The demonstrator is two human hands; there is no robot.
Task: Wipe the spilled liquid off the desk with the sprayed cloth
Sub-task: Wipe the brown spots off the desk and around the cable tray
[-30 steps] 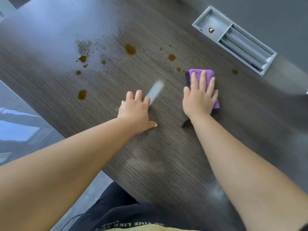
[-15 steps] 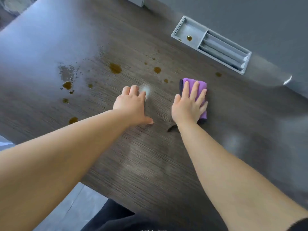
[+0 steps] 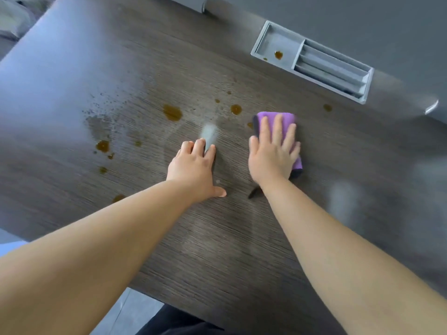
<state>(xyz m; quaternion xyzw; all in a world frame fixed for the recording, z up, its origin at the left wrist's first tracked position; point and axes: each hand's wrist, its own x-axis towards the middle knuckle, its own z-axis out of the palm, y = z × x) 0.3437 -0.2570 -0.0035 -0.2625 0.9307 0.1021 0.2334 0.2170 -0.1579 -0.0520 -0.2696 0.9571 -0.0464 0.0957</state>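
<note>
Right hand (image 3: 272, 158) presses flat on the purple cloth (image 3: 287, 116) below the grey cable tray (image 3: 258, 43), left hand (image 3: 193, 165) lies flat alongside; hasty strokes could smear the brown drops (image 3: 236, 109) wider.

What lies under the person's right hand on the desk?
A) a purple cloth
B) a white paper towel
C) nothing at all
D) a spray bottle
A: the right hand presses flat on a purple cloth, whose edges show around it on the desk.
</note>
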